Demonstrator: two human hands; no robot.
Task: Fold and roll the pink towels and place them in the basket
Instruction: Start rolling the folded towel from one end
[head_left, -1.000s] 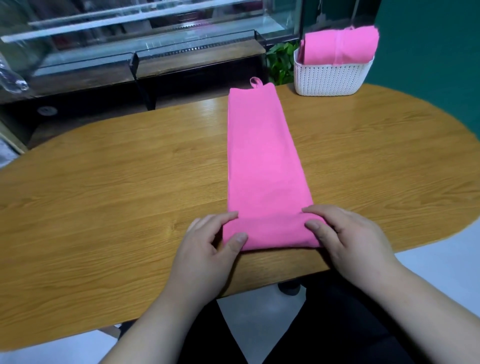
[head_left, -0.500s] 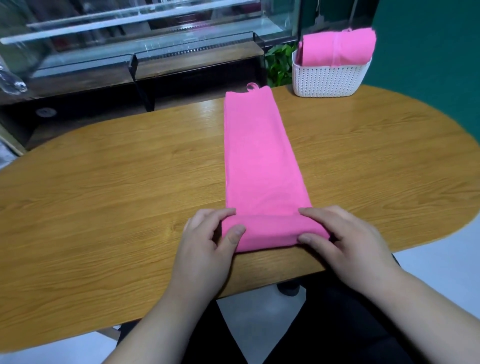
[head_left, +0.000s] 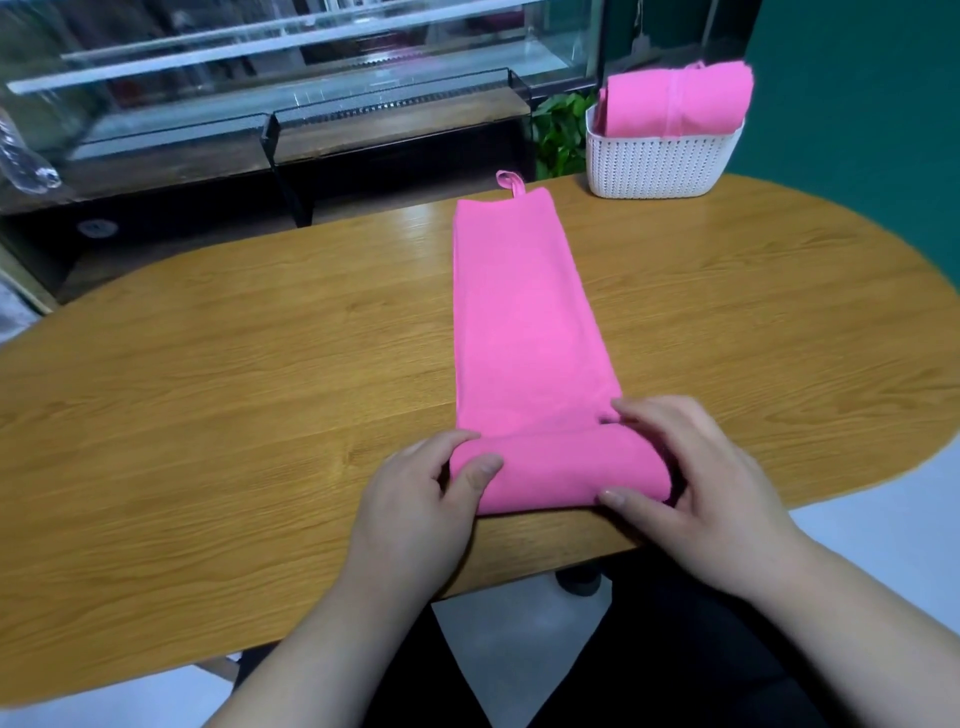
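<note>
From the head view, an oval wooden table (head_left: 208, 415) with a light oak grain fills most of the frame. Behind it stands a glass display case (head_left: 311, 104) on a dark base, and a green wall (head_left: 857, 104) closes the room on the right. A leafy plant (head_left: 561, 130) shows just beyond the table's far edge. Beside the plant, on the far right of the table, sits a white woven basket (head_left: 660, 166) holding rolled towels (head_left: 675, 98) that stand above its rim.

A pink towel (head_left: 524, 322), folded into a long strip, lies flat down the middle of the table, its hanging loop (head_left: 511, 182) at the far end. Its near end is wound into a thick roll close to the table's near edge. The left hand (head_left: 415, 499) grips the roll's left end, thumb on top and fingers curled behind. The right hand (head_left: 701, 483) clasps the right end the same way.
</note>
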